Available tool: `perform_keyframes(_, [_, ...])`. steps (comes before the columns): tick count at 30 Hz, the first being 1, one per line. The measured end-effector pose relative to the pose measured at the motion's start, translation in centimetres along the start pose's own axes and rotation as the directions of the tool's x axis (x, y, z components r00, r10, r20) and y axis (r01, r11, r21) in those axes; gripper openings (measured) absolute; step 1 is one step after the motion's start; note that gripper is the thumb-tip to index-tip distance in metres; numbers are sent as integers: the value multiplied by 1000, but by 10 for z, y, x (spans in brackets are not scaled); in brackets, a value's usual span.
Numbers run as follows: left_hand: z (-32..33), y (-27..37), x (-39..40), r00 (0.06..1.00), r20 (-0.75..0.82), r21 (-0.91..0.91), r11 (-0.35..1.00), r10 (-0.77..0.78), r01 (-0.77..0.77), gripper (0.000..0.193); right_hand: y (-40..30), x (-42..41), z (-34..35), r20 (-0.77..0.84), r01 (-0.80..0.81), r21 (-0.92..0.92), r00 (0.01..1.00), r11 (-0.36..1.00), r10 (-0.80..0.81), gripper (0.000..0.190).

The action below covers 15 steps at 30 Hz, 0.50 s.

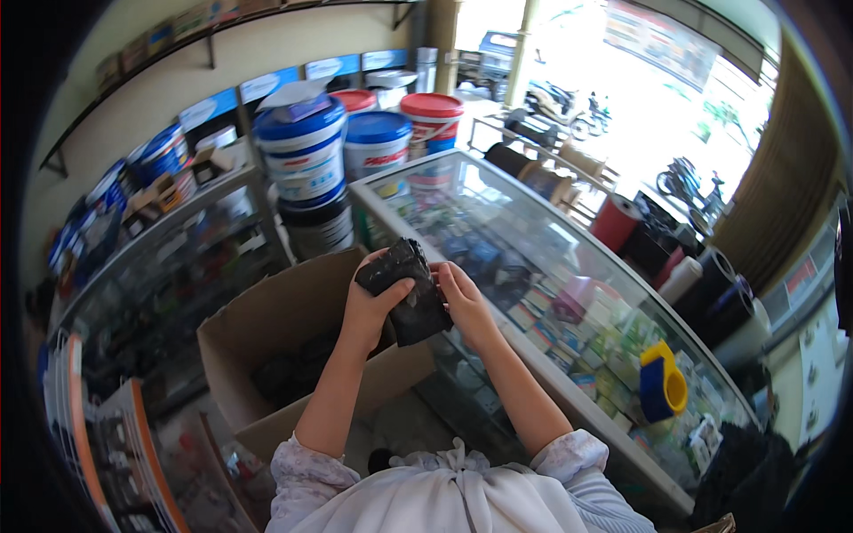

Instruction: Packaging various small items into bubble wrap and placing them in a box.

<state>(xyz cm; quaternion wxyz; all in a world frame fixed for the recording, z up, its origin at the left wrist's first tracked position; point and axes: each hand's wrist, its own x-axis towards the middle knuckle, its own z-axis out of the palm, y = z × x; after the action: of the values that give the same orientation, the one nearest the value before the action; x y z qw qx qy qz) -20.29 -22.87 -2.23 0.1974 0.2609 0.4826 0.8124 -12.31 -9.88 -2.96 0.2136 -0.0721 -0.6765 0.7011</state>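
Observation:
A black plastic-wrapped packet (420, 310) is held up in front of me, over the edge of an open cardboard box (266, 313). My left hand (373, 300) grips its left side, the thumb lying across its face. At the packet's right edge is my right hand (463, 300), its fingers bent and the thumb pointing up; whether these fingertips pinch the packet is hard to tell. Dark items (293, 366) lie inside the box, too shaded to make out.
A glass display counter (533, 260) with small packaged goods runs along the right, with blue and yellow tape rolls (663, 383) on top. Stacked paint buckets (300, 160) stand ahead. Another glass cabinet (193, 240) and orange-edged racks (150, 453) are at left.

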Motion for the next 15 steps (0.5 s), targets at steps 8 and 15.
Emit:
perform_keyframes(8, [-118, 9, -3, 962, -272, 29, 999, -13, 22, 51, 65, 57, 106, 267, 101, -117, 961, 988, -66, 49])
perform_keyframes(15, [-215, 3, -1, 754, -585, 109, 892, -299, 438, 56, 118, 105, 170, 394, 83, -329, 917, 941, 57, 57])
